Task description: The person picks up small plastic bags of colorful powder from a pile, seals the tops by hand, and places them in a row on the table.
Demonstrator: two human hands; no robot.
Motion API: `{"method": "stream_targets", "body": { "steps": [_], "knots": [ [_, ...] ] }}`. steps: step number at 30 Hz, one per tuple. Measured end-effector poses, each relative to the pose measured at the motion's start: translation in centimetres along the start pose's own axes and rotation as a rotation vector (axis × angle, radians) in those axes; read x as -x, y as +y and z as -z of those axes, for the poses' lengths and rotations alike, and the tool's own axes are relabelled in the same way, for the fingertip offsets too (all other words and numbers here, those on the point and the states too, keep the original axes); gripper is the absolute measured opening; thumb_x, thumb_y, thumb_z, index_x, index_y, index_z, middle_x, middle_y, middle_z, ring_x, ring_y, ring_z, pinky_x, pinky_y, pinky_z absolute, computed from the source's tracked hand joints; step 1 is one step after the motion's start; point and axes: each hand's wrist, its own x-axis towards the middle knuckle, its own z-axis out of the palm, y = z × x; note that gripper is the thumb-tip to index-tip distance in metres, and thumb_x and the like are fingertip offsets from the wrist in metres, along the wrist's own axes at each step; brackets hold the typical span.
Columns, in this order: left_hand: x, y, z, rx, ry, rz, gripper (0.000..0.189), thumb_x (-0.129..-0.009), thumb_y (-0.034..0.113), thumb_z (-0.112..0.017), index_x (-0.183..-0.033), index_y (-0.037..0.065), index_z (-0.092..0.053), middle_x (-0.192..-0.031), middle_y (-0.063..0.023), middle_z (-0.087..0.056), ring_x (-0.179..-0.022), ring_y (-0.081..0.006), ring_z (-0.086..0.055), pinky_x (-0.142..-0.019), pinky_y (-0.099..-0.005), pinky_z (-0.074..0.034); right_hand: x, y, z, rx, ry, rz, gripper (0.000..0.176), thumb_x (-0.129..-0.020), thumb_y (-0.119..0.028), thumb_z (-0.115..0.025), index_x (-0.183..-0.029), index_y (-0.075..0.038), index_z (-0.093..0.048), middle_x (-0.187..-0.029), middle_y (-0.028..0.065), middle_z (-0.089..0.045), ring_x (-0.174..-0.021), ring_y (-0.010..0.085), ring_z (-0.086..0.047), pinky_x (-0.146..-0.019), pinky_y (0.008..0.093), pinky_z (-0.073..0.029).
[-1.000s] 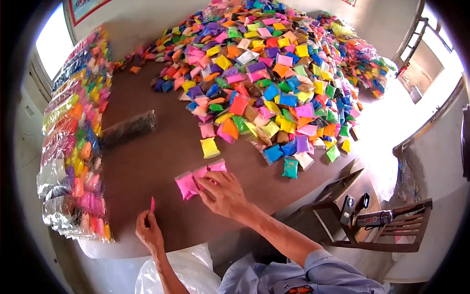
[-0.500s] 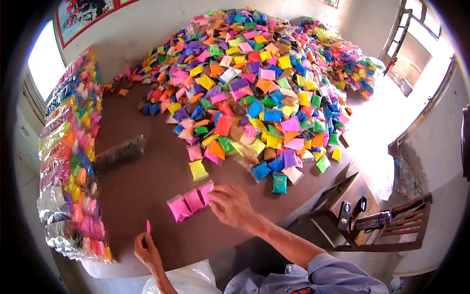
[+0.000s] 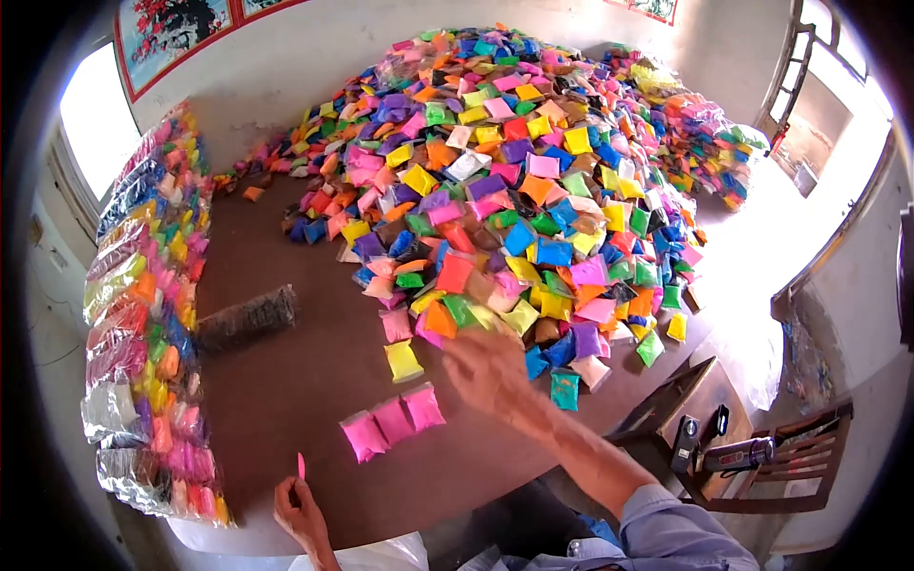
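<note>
The brown table (image 3: 286,381) fills the view. A heap of coloured packets, the pile (image 3: 533,162), spreads over it from 12 to 3 o'clock. Clear bags (image 3: 143,305) stuffed with more packets are stacked along the edge at 9 o'clock, and a dark roll (image 3: 249,319) lies just beside them. What has changed is the right hand (image 3: 490,371). Half a second ago it rested on the 3 o'clock end of the pinks (image 3: 393,422), a row of three pink packets. It has now lifted off them and swung toward 1 o'clock, to the near fringe of the pile. There it hovers between a lone yellow packet (image 3: 403,361) at its 9 o'clock and a teal packet (image 3: 565,389) at its 3 o'clock. The hand is smeared by motion, so I cannot tell whether its fingers are apart or together, and nothing shows in it. The pinks lie on bare table at about 6 o'clock from the pile's edge. They touch side by side, and no hand is on them. I judge that row set down and done with for the moment, with attention shifted to the pile. The left hand (image 3: 300,509) has stayed at the near edge, at 7 o'clock from the pinks. Its fingertips are pinched together on a small pink sliver (image 3: 302,465), held upright as before.
</note>
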Motion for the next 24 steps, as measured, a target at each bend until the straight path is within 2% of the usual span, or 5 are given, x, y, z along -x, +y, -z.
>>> {"method": "stream_targets", "body": {
  "steps": [9, 11, 13, 16, 24],
  "knots": [
    [0.4, -1.2, -0.3, -0.101, 0.023, 0.025, 0.012, -0.097, 0.011, -0.068, -0.098, 0.0, -0.069, -0.084, -0.0099, -0.065, -0.073, -0.0192, -0.059, -0.066, -0.0349, -0.048, -12.7, 10.4, 0.8, 0.189, 0.075, -0.175, 0.014, -0.091, -0.02, -0.068, -0.094, -0.008, -0.071, -0.099, 0.0147, -0.07, -0.088, 0.0381, -0.069, -0.075, 0.0518, -0.053],
    [0.1, -0.8, -0.1, -0.17, 0.027, 0.021, 0.014, -0.097, 0.014, -0.069, -0.099, 0.0, -0.069, -0.089, -0.0108, -0.066, -0.077, -0.0197, -0.06, -0.07, -0.0355, -0.05, -14.1, 12.7, -0.5, 0.293, 0.049, -0.193, 0.019, -0.089, -0.024, -0.072, -0.101, -0.008, -0.073, -0.098, 0.0154, -0.072, -0.091, 0.0385, -0.07, -0.077, 0.0499, -0.055],
    [-0.6, 1.5, 0.8, -0.17, -0.073, 0.053, 0.022, -0.097, 0.025, -0.076, -0.106, 0.004, -0.078, -0.102, -0.018, -0.075, -0.092, -0.0337, -0.071, -0.083, -0.0414, -0.058, -15.2, 14.3, -1.9, 0.355, 0.046, -0.224, 0.025, -0.09, -0.027, -0.074, -0.103, -0.007, -0.071, -0.101, 0.0162, -0.072, -0.096, 0.0384, -0.07, -0.08, 0.0506, -0.055],
    [-0.8, 2.2, 0.6, -0.125, -0.037, 0.002, 0.017, -0.096, 0.018, -0.076, -0.102, 0.002, -0.076, -0.098, -0.0168, -0.075, -0.087, -0.0325, -0.071, -0.079, -0.0414, -0.058, -16.6, 15.4, -2.7, 0.445, -0.029, -0.32, 0.039, -0.094, -0.04, -0.072, -0.117, -0.008, -0.067, -0.12, 0.0213, -0.065, -0.104, 0.0399, -0.069, -0.088, 0.0516, -0.053],
    [-0.4, 2.2, 1.1, -0.152, -0.051, 0.016, 0.016, -0.096, 0.016, -0.075, -0.102, 0.002, -0.075, -0.094, -0.0159, -0.074, -0.083, -0.0316, -0.07, -0.077, -0.0408, -0.057, -17.6, 16.2, -2.0, 0.481, 0.05, -0.264, 0.039, -0.092, -0.04, -0.073, -0.114, -0.008, -0.071, -0.113, 0.0146, -0.065, -0.101, 0.0362, -0.07, -0.086, 0.0492, -0.054]
  ]
}}
